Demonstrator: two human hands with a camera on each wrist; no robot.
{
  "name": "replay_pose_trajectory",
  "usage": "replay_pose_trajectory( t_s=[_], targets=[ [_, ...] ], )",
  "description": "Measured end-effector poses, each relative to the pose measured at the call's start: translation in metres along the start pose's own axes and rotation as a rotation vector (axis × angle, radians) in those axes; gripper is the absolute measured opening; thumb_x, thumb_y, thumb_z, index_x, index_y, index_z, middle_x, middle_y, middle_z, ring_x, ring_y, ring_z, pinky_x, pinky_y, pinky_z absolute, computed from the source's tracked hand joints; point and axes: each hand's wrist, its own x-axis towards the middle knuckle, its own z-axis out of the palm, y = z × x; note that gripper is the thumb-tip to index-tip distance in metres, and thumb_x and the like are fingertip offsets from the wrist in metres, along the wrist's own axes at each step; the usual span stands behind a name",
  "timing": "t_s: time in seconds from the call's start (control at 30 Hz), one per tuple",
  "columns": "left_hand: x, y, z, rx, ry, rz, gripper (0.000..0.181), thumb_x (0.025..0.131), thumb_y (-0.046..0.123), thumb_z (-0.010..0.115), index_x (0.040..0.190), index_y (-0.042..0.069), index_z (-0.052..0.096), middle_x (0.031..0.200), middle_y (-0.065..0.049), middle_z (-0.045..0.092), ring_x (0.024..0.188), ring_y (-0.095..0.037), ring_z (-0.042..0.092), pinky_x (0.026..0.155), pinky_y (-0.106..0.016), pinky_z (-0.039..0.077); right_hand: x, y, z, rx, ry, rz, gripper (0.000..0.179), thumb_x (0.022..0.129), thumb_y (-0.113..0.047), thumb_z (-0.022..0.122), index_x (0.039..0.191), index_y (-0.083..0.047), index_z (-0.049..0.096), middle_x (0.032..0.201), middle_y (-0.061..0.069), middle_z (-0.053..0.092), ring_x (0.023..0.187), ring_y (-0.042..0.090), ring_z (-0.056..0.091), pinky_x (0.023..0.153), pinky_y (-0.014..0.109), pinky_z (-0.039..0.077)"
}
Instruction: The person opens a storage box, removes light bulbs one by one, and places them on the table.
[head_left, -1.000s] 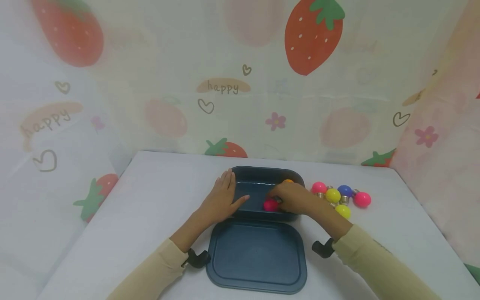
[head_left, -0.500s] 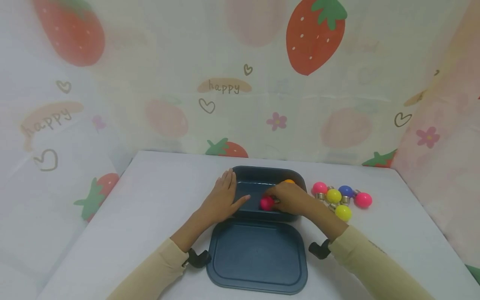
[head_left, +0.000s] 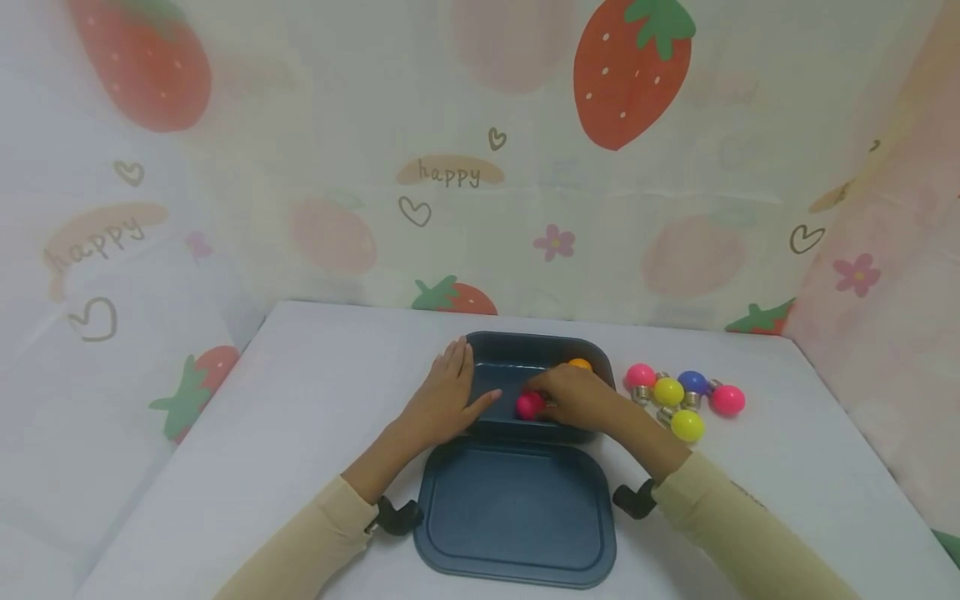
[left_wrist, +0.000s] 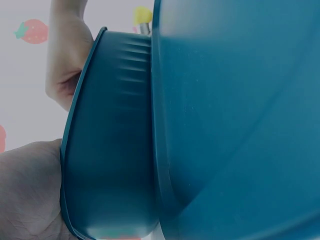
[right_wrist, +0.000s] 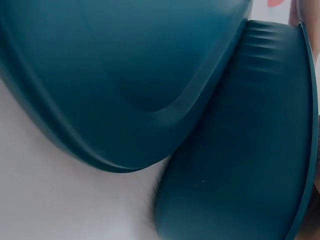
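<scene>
A dark blue rectangular box [head_left: 495, 382] stands open-topped on the table. My left hand [head_left: 438, 400] rests on its left end, fingers straight along the rim and thumb reaching over the inside; the palm edge [left_wrist: 30, 190] shows against the wall in the left wrist view. Inside the box, my right hand [head_left: 577, 396] holds a pink light bulb [head_left: 529, 406] by its base end, the round part pointing left. The fingers mostly hide that base. Behind this hand an orange bulb [head_left: 580, 364] peeks out in the far right corner of the box.
The matching blue lid [head_left: 517, 512] lies flat in front of the box, close against it. Right of the box are several loose bulbs: pink [head_left: 727, 401], blue [head_left: 692, 382] and yellow [head_left: 687, 426]. A strawberry-print curtain [head_left: 480, 242] hangs behind the white table [head_left: 337, 358].
My right hand has shifted slightly left inside the box, carrying the pink bulb. More of the orange bulb now shows. The left hand has stayed in place.
</scene>
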Motion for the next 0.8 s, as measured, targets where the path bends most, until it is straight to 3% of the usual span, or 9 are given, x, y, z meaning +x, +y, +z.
replay_pose_trajectory(
  t_s=[0.4, 0.8],
  targets=[
    [0.000, 0.001, 0.000, -0.024, 0.005, 0.001, 0.091, 0.103, 0.056, 0.049, 0.155, -0.012, 0.021, 0.165, -0.028, 0.016, 0.154, -0.040, 0.015, 0.123, -0.051, 0.016, 0.001, 0.002, 0.004, 0.029, 0.020, -0.001, 0.038, 0.087, -0.027, 0.083, 0.122, -0.016, 0.075, 0.106, -0.002, 0.076, 0.090, 0.013, 0.068, 0.084, 0.033, 0.058],
    [0.000, 0.004, -0.003, 0.002, -0.005, -0.019, 0.092, 0.102, 0.059, 0.048, 0.156, -0.011, 0.021, 0.165, -0.026, 0.016, 0.154, -0.039, 0.015, 0.123, -0.049, 0.015, -0.004, 0.011, 0.006, 0.063, 0.187, 0.026, 0.043, 0.088, -0.037, 0.080, 0.124, -0.015, 0.073, 0.090, -0.005, 0.073, 0.078, 0.012, 0.064, 0.072, 0.029, 0.056]
  ],
)
